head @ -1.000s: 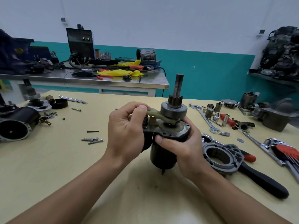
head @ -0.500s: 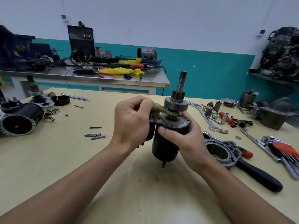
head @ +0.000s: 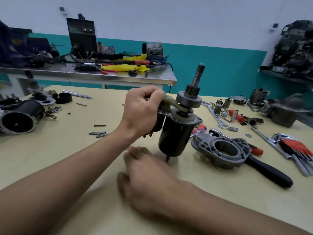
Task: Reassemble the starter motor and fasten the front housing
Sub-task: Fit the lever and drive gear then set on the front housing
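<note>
**Head view.** The starter motor (head: 176, 133) is held upright, slightly tilted, over the yellow table (head: 67, 158), near its middle. Its black body is seen below, and the pinion gear (head: 192, 89) and shaft point upward. A thin stud protrudes from the bottom end; whether it touches the table cannot be told. The left hand (head: 142, 112) is wrapped round the motor's upper left side, with thumb and fingers curled over the end of the shift fork (head: 171, 103). The right hand (head: 149, 175) is seen low over the table just in front of the motor, apart from it. It is blurred, its fingers appear loosely straight, and nothing is seen in it.

The front housing (head: 221, 148) is laid flat on the table just right of the motor, partly over a black-handled tool (head: 269, 172). A red hex key set (head: 294, 146) is found further right. A combination wrench (head: 213, 114) and sockets (head: 220, 107) are spread behind the housing. Loose bolts (head: 98, 133) are scattered to the left, and a second motor casing (head: 18, 119) is seen at the left edge.
</note>
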### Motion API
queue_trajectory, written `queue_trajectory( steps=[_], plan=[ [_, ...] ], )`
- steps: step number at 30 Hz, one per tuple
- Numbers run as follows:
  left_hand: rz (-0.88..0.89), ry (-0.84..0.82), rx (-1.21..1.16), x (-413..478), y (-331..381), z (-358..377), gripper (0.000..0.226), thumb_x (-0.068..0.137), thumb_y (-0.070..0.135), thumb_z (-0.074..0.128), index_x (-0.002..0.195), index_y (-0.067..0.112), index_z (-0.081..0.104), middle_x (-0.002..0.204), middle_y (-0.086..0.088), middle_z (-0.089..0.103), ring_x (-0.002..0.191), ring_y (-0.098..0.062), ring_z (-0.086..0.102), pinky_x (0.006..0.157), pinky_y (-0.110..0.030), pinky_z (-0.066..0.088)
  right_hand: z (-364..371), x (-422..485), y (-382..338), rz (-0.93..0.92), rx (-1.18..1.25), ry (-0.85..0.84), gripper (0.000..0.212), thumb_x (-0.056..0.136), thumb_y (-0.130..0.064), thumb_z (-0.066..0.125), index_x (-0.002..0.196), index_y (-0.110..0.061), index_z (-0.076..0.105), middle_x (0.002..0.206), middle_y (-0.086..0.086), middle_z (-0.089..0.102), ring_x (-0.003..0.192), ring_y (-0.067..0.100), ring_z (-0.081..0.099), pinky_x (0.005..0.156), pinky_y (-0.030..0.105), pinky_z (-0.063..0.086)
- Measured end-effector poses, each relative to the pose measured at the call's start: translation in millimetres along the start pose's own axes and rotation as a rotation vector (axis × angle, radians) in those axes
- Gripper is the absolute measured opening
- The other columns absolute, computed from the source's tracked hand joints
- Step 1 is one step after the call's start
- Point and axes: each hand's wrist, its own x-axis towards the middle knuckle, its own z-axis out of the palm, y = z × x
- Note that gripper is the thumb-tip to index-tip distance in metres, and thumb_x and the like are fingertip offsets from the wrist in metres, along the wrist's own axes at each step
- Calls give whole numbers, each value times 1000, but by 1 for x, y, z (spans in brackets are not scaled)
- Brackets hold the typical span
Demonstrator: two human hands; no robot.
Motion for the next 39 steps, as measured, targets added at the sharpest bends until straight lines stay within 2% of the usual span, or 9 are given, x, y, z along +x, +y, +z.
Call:
queue_trajectory(
  steps=[4,7,15,18,22,26,30,34,39],
  plan=[
    [-47,42,-7,9,-14,-4,33,88,15,51,73,-5,73,73,-27,67,68,-43,61,61,-52,55,7,47,1,84,-165,-96,67,104,-50,31,146,3,35,151,24,35,142,34,28,112,43,32],
    [-79,74,-2,11,-19,-8,34,88,15,50,75,-8,72,74,-34,63,63,-31,55,54,-42,46,8,67,7,187,-191,-115,65,105,-50,28,144,0,38,149,24,37,136,38,37,107,44,36],
    [-64,58,-1,10,-16,-4,35,86,19,50,73,1,77,70,-22,69,64,-34,61,58,-47,53,-4,41,-2,76,-285,-71,24,93,-1,45,114,2,58,116,24,51,112,38,46,69,40,32],
    [-70,66,34,12,-17,-2,37,85,21,50,74,-5,74,69,-31,63,63,-42,54,54,-49,48,-23,31,0,62,-242,-105,9,92,1,47,88,-6,47,93,16,46,93,36,49,61,35,31],
    [-102,80,63,12,-15,-2,42,83,24,50,73,-13,68,60,-33,51,54,-25,40,46,-42,35,-42,21,9,-42,-307,-218,39,89,5,56,68,-10,26,73,5,27,60,24,34,47,29,20],
    [-125,89,77,12,-13,1,39,85,22,51,67,-10,65,49,-10,42,49,-13,36,44,-27,30,-52,8,16,-161,-345,-276,41,85,-6,64,61,-14,32,68,6,34,51,20,35,44,27,27],
    [-131,90,103,13,-13,2,39,89,20,51,75,-13,66,55,-21,47,51,-15,38,46,-33,32,-72,-2,31,-200,-297,-289,33,80,-19,68,58,-11,44,61,6,40,54,23,45,46,29,37],
    [-119,97,97,14,-12,2,37,89,18,52,72,-12,66,67,-31,58,57,-36,48,51,-42,45,-106,-7,48,-278,-167,7,12,78,-17,66,67,-13,63,57,3,56,55,18,50,55,33,47],
    [-118,90,113,12,-8,4,36,92,12,53,60,-1,63,57,-18,55,54,-15,47,50,-34,41,-144,3,65,-381,-120,474,6,76,-10,72,70,-12,71,57,-2,61,49,16,55,52,22,48]
  ],
)
